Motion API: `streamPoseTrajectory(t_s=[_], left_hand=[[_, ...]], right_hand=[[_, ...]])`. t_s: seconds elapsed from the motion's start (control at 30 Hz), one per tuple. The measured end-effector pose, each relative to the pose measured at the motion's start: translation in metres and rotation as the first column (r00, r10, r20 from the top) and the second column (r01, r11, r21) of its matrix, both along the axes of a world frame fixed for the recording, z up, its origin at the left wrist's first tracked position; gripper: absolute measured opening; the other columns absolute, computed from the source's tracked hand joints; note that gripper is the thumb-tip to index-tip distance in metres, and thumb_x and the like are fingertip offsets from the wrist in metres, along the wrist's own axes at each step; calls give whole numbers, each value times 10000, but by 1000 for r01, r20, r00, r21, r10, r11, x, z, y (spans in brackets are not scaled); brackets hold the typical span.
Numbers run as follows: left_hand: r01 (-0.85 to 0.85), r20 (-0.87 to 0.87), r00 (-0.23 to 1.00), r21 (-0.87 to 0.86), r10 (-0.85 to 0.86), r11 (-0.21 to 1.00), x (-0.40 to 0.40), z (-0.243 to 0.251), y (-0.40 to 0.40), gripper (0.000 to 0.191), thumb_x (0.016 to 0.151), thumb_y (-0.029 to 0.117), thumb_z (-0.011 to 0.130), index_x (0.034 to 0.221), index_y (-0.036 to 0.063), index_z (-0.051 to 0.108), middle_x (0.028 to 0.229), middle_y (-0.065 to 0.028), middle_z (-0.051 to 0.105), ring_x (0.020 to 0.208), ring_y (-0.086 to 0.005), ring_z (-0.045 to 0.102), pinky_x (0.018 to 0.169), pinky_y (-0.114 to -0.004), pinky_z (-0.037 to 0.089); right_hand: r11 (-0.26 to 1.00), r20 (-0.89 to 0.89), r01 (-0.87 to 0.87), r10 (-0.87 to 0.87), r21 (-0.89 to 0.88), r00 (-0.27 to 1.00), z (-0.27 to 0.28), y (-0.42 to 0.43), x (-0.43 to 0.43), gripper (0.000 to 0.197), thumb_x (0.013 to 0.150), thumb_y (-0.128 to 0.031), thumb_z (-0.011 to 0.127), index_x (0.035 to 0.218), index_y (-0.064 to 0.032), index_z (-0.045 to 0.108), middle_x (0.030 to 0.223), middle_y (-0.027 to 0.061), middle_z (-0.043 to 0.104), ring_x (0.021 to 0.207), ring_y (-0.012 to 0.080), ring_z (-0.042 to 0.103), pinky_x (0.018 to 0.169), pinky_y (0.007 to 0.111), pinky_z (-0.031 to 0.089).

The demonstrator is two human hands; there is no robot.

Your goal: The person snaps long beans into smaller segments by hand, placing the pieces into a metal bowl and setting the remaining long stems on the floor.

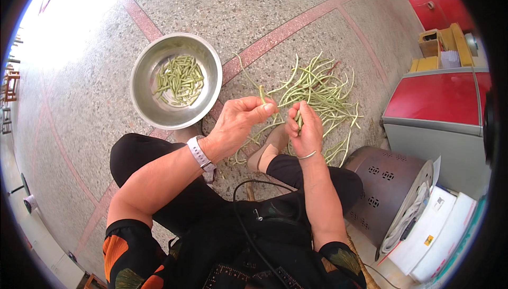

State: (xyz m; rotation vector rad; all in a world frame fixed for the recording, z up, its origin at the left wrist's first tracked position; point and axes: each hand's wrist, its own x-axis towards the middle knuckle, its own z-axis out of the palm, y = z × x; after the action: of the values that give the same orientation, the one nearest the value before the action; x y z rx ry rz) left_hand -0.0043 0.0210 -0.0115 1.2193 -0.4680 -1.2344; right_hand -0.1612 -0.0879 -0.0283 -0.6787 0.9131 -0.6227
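My left hand (234, 124), with a watch on its wrist, pinches a green long bean (262, 94) between thumb and fingers. Close beside it, my right hand (307, 128), with a thin bangle, is closed around short bean pieces (299, 120). A wide stainless steel basin (137, 77) stands on the floor to the left, and cut bean pieces (179, 78) lie in its bottom. Beyond my right hand, a loose heap of whole long beans (317, 90) spreads over the floor, with some strands reaching down beside my foot.
At the right stand a perforated brown metal drum (377, 178) and a red and grey cabinet (436, 98) with yellow boxes (430, 45) on top. White packages (426, 225) lie near the drum. A black cable (242, 221) runs over my lap.
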Motion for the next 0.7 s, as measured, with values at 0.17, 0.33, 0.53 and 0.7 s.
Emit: streamPoseTrajectory(t_s=[0.17,0.33,0.53,0.7], left_hand=[[378,-137,917,4,-374,926,-4,-6,7,227,970,204,589,984,-5,676,915,-45,685,802,-110,635,771,-261,530],[435,-68,899,23,-433,900,-4,-6,4,230,956,193,609,1016,-20,675,965,-69,696,838,-123,655,790,-279,528],[288,427,840,173,-335,942,-7,-3,6,280,881,140,665,1093,-40,641,967,-163,712,855,-218,704,674,-322,541],[418,849,428,118,-309,901,-12,-13,10,190,874,107,628,1046,28,640,826,-194,654,740,-384,638,640,-397,527]], right_hand=[[896,-127,-380,359,-230,925,28,-3,7,238,978,-194,577,1069,21,622,729,-6,564,517,34,434,447,172,320],[799,-210,-565,528,-207,823,34,1,4,211,925,-160,659,1019,28,674,787,14,635,603,22,513,500,186,372],[238,-690,-744,280,-624,668,26,-1,-9,180,884,-180,648,937,-9,667,809,121,666,717,243,641,642,355,506],[-50,-905,-912,159,-408,396,23,8,-13,197,874,-212,620,808,-26,622,813,148,655,781,334,656,682,443,509]])
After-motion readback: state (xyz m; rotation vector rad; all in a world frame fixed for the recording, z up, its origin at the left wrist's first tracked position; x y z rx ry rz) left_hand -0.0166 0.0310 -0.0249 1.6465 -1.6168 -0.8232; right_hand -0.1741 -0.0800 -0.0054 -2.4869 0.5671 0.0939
